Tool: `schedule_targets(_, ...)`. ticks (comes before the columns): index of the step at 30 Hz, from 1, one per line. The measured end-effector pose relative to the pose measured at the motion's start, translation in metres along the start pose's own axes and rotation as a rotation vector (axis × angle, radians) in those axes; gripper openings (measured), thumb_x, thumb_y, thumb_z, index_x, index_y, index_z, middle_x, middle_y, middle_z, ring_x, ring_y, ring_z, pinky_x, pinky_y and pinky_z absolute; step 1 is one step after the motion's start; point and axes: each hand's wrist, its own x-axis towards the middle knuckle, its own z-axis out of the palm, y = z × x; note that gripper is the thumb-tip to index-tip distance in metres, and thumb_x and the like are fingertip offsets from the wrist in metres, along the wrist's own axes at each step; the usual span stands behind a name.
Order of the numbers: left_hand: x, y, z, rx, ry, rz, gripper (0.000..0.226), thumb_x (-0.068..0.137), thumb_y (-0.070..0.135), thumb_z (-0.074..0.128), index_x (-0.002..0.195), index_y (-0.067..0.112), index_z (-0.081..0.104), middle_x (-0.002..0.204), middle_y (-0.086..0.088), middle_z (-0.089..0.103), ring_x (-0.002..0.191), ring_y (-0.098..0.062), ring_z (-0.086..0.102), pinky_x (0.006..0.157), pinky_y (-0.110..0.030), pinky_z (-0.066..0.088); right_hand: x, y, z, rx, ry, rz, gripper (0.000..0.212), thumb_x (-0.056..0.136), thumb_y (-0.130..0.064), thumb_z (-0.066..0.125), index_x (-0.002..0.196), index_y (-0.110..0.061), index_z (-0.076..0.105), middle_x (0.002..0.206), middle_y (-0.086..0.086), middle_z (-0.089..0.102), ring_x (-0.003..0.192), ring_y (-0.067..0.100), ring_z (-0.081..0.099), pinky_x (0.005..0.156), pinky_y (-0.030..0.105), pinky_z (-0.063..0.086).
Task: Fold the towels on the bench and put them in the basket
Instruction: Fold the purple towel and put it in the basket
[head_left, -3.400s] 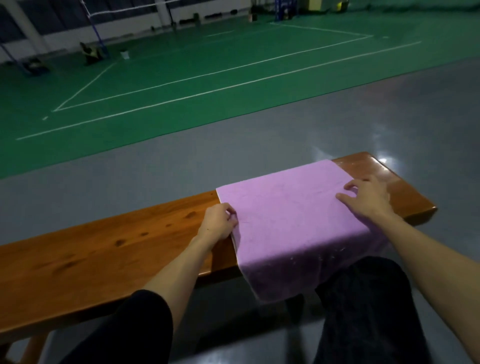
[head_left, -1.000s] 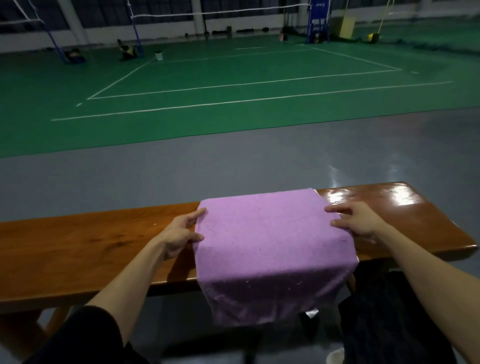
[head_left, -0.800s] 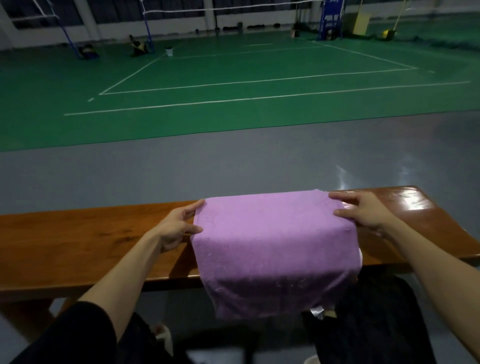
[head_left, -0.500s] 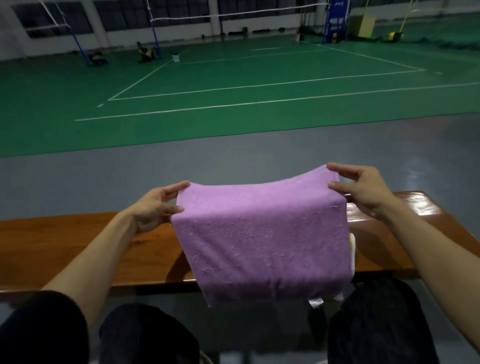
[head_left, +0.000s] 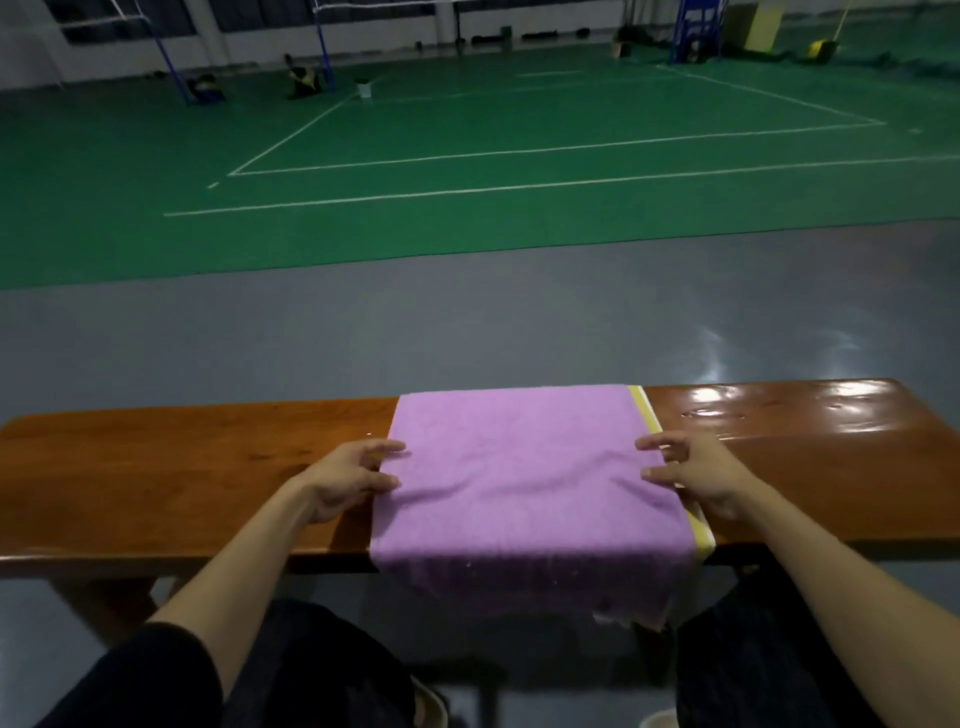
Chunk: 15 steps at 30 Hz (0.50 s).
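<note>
Purple towel (head_left: 524, 478) flat across the wooden bench (head_left: 182, 467)

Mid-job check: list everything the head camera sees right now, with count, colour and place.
Towel: one, purple, laid across the bench, near end hanging over the front edge.
Strip: one, pale yellow, along the towel's right edge; unclear what it belongs to.
Bench: one, glossy brown wood, across the foreground.
Floor: grey, beyond the bench.
Court: green with white lines, farther back.
Basket: none in view.
Hands: two; left hand at the towel's left edge, right hand at its right edge, fingers touching it.
</note>
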Motion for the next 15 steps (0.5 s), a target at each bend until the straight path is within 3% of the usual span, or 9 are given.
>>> schedule_targets(3, -0.005, 0.004, -0.003, 0.070, 0.033, 0.021, 0.035, 0.083, -0.010, 0.064, 0.109, 0.013, 0.068, 0.122, -0.009, 0.058, 0.102, -0.019, 0.058, 0.088, -0.038, 0.050, -0.005, -0.005, -0.007, -0.054, -0.019, -0.008, 0.032, 0.077, 0.011, 0.072, 0.102, -0.008, 0.069, 0.074, 0.003, 0.055, 0.049, 0.001, 0.048, 0.043, 0.015, 0.039)
schedule_targets(6, -0.019, 0.015, -0.003, 0.042, 0.011, 0.052, 0.041, 0.081, -0.012, 0.065, 0.113, 0.014, 0.066, 0.121, 0.000, 0.055, 0.107, -0.017, 0.057, 0.084, -0.034, 0.054, -0.008, -0.013, -0.014, 0.016, 0.041, -0.039, 0.033, 0.076, 0.005, 0.075, 0.098, -0.019, 0.071, 0.088, 0.011, 0.062, 0.059, 0.009, 0.052, 0.046, 0.021, 0.041)
schedule_targets(9, -0.033, 0.026, -0.007, 0.048, 0.056, 0.119, 0.040, 0.079, -0.013, 0.066, 0.112, 0.009, 0.066, 0.120, -0.009, 0.058, 0.103, -0.019, 0.060, 0.080, -0.030, 0.057, -0.017, -0.026, -0.019, 0.101, 0.073, -0.085, 0.037, 0.074, 0.009, 0.074, 0.104, -0.013, 0.070, 0.100, 0.017, 0.067, 0.074, 0.019, 0.061, 0.058, 0.028, 0.053)
schedule_targets(13, -0.061, 0.043, -0.013, 0.010, 0.175, 0.183, 0.034, 0.080, -0.010, 0.067, 0.109, 0.007, 0.067, 0.113, -0.013, 0.064, 0.094, -0.022, 0.065, 0.075, -0.028, 0.058, -0.041, -0.057, -0.023, 0.201, 0.081, -0.164, 0.041, 0.074, 0.016, 0.070, 0.109, -0.006, 0.066, 0.091, 0.008, 0.068, 0.065, 0.009, 0.067, 0.056, 0.023, 0.057)
schedule_targets(15, -0.077, 0.055, -0.016, -0.042, 0.212, 0.228, 0.035, 0.080, -0.009, 0.066, 0.113, 0.003, 0.064, 0.109, -0.013, 0.066, 0.095, -0.024, 0.066, 0.075, -0.028, 0.059, -0.050, -0.072, -0.028, 0.236, 0.089, -0.205, 0.045, 0.073, 0.018, 0.069, 0.111, -0.005, 0.065, 0.094, 0.006, 0.067, 0.072, 0.016, 0.067, 0.059, 0.024, 0.059)
